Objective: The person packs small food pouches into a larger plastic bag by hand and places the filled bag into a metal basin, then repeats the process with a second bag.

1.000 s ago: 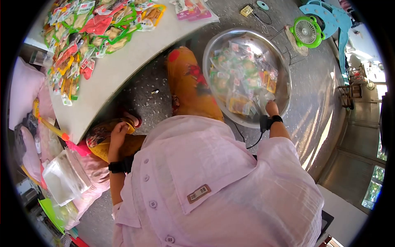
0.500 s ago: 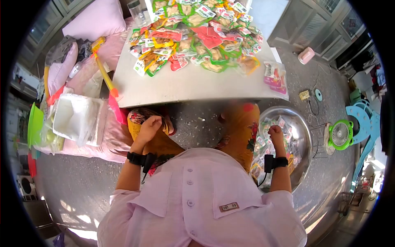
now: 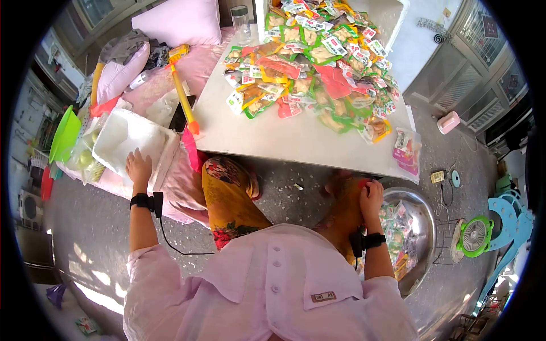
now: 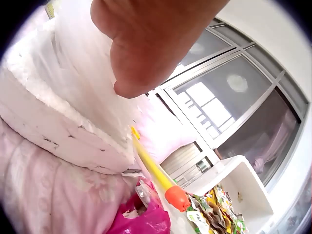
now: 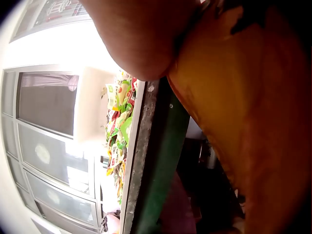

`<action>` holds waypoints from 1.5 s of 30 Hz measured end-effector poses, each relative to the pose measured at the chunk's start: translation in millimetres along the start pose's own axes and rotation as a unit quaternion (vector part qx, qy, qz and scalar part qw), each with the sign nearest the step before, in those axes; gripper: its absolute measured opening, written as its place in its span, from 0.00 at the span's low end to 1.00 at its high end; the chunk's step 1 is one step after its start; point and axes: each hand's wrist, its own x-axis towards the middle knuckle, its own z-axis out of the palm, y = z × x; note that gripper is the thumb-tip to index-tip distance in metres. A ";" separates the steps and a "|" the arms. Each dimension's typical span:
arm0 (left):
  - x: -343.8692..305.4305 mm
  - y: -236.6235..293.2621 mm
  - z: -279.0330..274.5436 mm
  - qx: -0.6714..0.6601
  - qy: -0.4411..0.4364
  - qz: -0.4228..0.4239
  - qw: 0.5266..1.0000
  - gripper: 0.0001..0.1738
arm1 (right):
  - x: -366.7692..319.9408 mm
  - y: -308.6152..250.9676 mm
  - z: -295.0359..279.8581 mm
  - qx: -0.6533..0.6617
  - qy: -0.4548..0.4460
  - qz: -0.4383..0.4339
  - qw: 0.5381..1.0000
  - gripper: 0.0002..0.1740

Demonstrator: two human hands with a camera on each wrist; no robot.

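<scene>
My left hand (image 3: 139, 166), fingers spread, reaches over the near edge of a white foam box (image 3: 112, 129) with clear plastic around it. In the left wrist view, the hand hangs close over the crumpled white plastic (image 4: 80, 63). My right hand (image 3: 371, 199) rests on the right knee, on the yellow flowered trousers (image 3: 336, 207), with its fingers loosely bent. Beside that knee stands a metal basin (image 3: 427, 213) holding several small food packets (image 3: 398, 224). A large heap of snack packets (image 3: 318, 54) covers the back of the white table (image 3: 273, 135).
Left of the table, a yellow stick with an orange end (image 3: 185, 102) and a pink bag (image 3: 192, 149) lie near the box. A green basin (image 3: 65, 134) is at far left. A pink-purple packet (image 3: 405, 149) lies at the table's right corner. A green fan (image 3: 476, 237) stands right.
The head view has swung from the basin towards the table. My left hand has moved left from the lap to the foam box. My right hand has left the basin for the knee.
</scene>
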 end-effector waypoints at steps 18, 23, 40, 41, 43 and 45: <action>9.5 0.8 -24.9 -0.101 -0.095 0.001 0.990 0.12 | -0.6 10.7 7.0 0.004 -0.003 -0.033 0.999 0.09; 13.0 7.1 -27.3 -0.136 -0.109 -0.043 0.984 0.10 | -0.9 9.7 4.7 0.002 -0.002 -0.037 0.999 0.09; 18.7 61.7 -72.3 -0.608 -0.104 -0.074 0.783 0.08 | 16.5 -12.5 -5.7 0.098 -0.016 0.017 0.995 0.09; 16.9 74.3 -77.4 -0.634 -0.111 -0.057 0.763 0.08 | 23.0 -22.3 -8.0 0.112 -0.011 0.002 0.994 0.09; 8.6 107.0 -83.9 -0.667 -0.124 -0.020 0.735 0.07 | 36.3 -45.0 -9.5 0.179 -0.017 0.022 0.983 0.09; -6.4 147.6 -88.1 -0.688 -0.142 0.028 0.711 0.08 | 55.9 -98.7 -32.9 0.275 -0.083 0.117 0.951 0.09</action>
